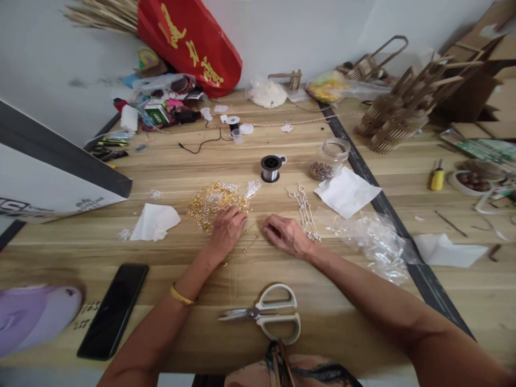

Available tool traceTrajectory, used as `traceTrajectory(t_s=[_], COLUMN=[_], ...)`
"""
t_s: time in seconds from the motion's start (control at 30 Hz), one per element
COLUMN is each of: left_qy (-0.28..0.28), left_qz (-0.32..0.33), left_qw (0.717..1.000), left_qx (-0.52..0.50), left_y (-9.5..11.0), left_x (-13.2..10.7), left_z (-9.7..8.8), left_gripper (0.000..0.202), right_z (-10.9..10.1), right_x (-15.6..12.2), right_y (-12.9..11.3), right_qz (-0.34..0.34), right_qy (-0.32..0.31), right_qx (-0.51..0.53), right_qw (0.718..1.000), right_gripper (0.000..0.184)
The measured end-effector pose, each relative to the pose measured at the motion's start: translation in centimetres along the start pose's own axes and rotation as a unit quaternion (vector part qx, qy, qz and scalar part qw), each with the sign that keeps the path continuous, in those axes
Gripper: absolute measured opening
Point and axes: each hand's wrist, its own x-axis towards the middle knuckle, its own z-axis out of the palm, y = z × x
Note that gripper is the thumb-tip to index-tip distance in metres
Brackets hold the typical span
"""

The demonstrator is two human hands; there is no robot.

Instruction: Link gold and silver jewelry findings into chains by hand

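since the gold chain (241, 250) looks light and limp, pinch one end; grip of left hand (228, 228) and right hand (287, 234) i cannot tell.

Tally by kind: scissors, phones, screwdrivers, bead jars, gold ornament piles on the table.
Scissors: 1
Phone: 1
Screwdriver: 1
Bead jar: 1
Gold ornament pile: 1
Total: 5

The left hand (228, 228) rests on the bead pile's (213, 201) near edge, the right hand (286, 235) just right of it. Scissors (266, 315) lie nearer the person, a phone (113, 310) left of them, a spool (271, 169) behind the pile.
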Motion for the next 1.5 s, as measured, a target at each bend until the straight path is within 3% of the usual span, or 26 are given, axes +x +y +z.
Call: traceTrajectory(t_s=[0.37,0.5,0.57,0.7,0.8,0.9,1.0,1.17,1.5], left_qy=[-0.020,0.046,0.065,0.057,0.067,0.051,0.029,0.006,-0.001], left_qz=[0.032,-0.051,-0.134,-0.303,-0.335,-0.347,-0.353,-0.337,-0.344], left_qw=[0.999,0.981,0.937,0.762,0.655,0.601,0.583,0.590,0.566], left_qx=[-0.036,-0.181,-0.316,-0.570,-0.674,-0.718,-0.731,-0.734,-0.749], left_y=[0.3,1.1,1.9,3.3,3.9,4.3,4.5,4.6,4.4], left_x=[0.5,0.3,-0.1,-1.1,-1.4,-1.4,-1.6,-2.1,-2.1], left_z=[-0.6,-1.4,-1.7,-1.5,-1.0,-0.7,-0.6,-0.2,0.0], left_gripper=[0.022,0.014,0.010,0.017,0.021,0.024,0.024,0.023,0.023], right_z=[0.1,-0.1,-0.2,-0.4,-0.3,-0.1,0.1,0.2,0.1], right_x=[0.1,0.1,0.1,0.1,0.0,-0.2,-0.3,-0.2,-0.1], right_y=[0.2,0.1,-0.1,-1.1,-1.9,-2.4,-2.5,-2.5,-2.3], right_qz=[-0.008,-0.005,-0.004,0.007,0.006,-0.005,-0.024,-0.060,-0.062], right_qy=[-0.001,0.008,0.018,0.059,0.074,0.073,0.073,0.073,0.059], right_qx=[0.014,0.026,0.040,0.080,0.111,0.128,0.119,0.112,0.105], right_qw=[1.000,1.000,0.999,0.995,0.991,0.989,0.990,0.989,0.991], right_gripper=[0.009,0.008,0.007,0.008,0.010,0.012,0.011,0.007,0.005])
